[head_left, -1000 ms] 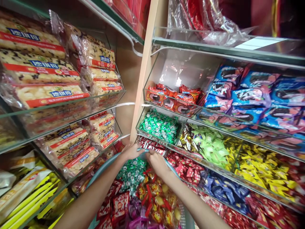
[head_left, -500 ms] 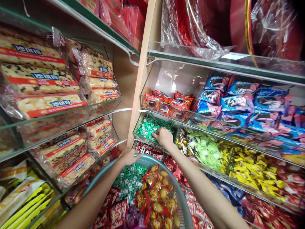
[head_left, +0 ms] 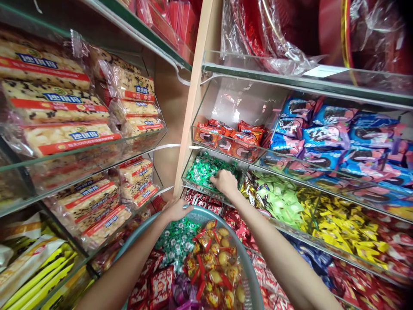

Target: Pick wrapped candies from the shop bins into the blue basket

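My left hand (head_left: 177, 209) grips the rim of a blue-green plastic basket (head_left: 254, 275), with its fingers bent over the edge. Inside the basket lie green-wrapped candies (head_left: 177, 241), red-and-white packets (head_left: 161, 284), purple-wrapped sweets (head_left: 182, 290) and clear-wrapped golden sweets with red strips (head_left: 214, 275). Over on the shelf, my right hand (head_left: 225, 181) reaches into a clear bin of small green candies (head_left: 206, 170). Its fingers are curled closed on the candies; the fingertips are partly hidden, so how many they hold does not show.
Packaged sesame pastries (head_left: 61, 101) fill the left shelves. Red packets (head_left: 222, 133) and blue cookie packs (head_left: 332, 133) sit above the green candies. Light-green (head_left: 280, 198) and yellow candies (head_left: 348, 224) lie to the right. Glass shelf edges (head_left: 290, 82) and a wooden post (head_left: 190, 99) surround the reach.
My right hand stays in the green candy bin, its fingers curled more tightly. The left hand keeps its place on the basket rim. The view has shifted slightly.
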`<state>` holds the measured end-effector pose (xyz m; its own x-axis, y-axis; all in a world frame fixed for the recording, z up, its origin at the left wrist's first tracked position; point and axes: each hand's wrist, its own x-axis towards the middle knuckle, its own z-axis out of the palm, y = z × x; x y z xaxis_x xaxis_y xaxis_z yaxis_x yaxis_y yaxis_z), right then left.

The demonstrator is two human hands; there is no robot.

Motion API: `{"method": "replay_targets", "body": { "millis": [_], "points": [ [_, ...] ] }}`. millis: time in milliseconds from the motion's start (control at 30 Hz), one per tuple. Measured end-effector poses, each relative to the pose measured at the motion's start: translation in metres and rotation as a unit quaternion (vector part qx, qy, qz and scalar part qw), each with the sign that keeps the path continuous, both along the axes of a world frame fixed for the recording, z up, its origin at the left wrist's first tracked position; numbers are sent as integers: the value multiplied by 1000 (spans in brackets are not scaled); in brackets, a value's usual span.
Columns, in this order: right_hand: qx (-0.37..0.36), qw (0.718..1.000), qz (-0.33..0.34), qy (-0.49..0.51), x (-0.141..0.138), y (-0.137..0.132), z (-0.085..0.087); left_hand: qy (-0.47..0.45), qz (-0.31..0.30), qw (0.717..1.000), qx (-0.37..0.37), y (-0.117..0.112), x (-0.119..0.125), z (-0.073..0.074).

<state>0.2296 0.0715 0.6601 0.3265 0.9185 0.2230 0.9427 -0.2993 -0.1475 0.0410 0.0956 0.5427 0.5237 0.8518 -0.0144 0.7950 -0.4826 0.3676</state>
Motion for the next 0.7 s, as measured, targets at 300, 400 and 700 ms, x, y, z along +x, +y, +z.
{"method": "replay_targets", "body": {
  "millis": [300, 400, 700],
  "points": [
    [99, 994, 46, 17, 6, -21, 13, 2, -23, 1000, -4, 3, 10, -6],
    [126, 981, 145, 30, 0, -40, 10, -3, -30, 1000, -9, 3, 12, -6],
    [-105, 892, 425, -114, -41, -86, -77, -32, 0, 997, -66, 3, 15, -3]
  ]
}}
